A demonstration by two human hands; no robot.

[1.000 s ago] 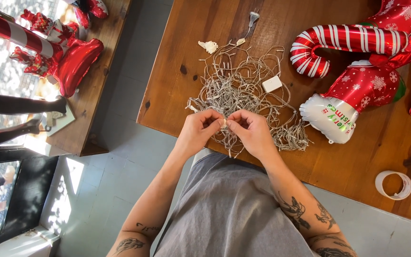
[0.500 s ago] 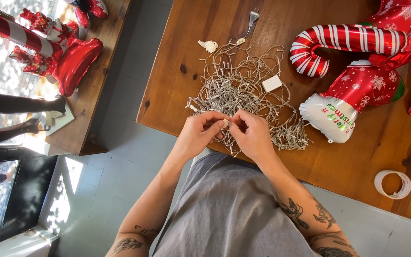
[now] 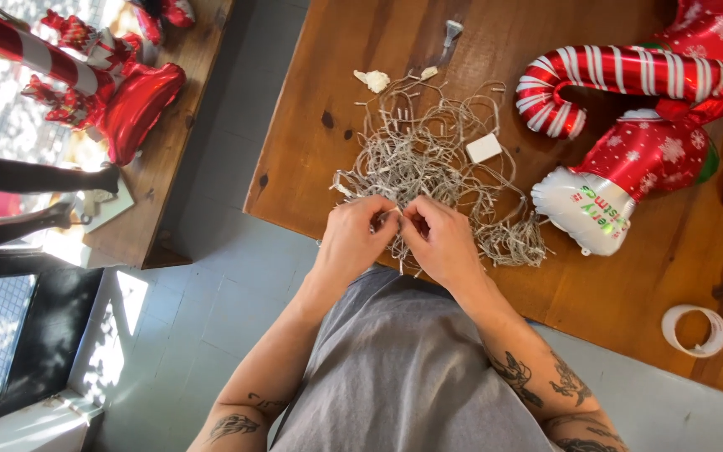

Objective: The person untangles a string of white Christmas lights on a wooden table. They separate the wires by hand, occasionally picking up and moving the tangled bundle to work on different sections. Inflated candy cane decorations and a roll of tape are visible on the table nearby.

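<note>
A tangled pile of pale string lights (image 3: 428, 163) lies on the wooden table (image 3: 629, 276) near its front edge. My left hand (image 3: 355, 238) and my right hand (image 3: 441, 243) meet at the pile's near side, each pinching strands of the wire between thumb and fingers. A small white box (image 3: 484, 148) sits in the tangle, and a plug end (image 3: 452, 32) trails toward the far side.
A red and white candy cane balloon (image 3: 621, 75) and a red stocking balloon (image 3: 629, 172) lie to the right. A roll of clear tape (image 3: 694, 330) rests at the near right. A second table (image 3: 169, 142) at left holds more red balloons (image 3: 131, 105).
My hands have shifted slightly on the wire, with fingers drawing closer together. The pile and the balloons stay where they were.
</note>
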